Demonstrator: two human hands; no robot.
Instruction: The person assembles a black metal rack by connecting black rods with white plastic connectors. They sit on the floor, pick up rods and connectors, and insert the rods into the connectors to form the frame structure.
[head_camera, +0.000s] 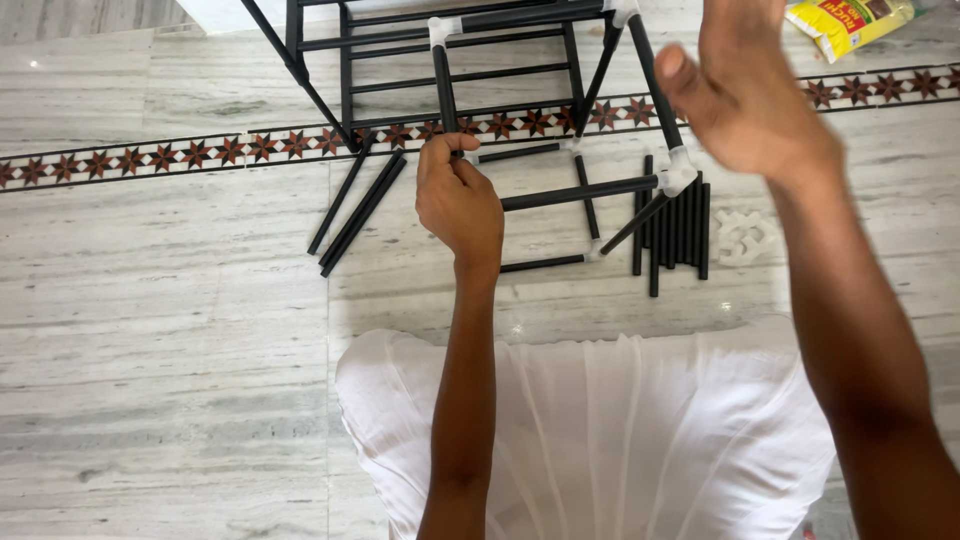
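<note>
The person sits on the pale marble floor (150, 300) building a rack of thin black rods and white plastic corner joints (480, 110), which stands just ahead. The left hand (458, 200) is closed around an upright rod. The right hand (745, 95) is lifted, flat and empty, above a white joint (678, 172). It looks like the joining step. The next move needs aim, so hand and joint meet squarely. Spare black rods (675, 225) lie to the right.

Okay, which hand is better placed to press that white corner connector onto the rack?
Probably the right hand: it's raised open just above the white corner connector. The left hand is gripping an upright black rod, steadying the rack.
</note>
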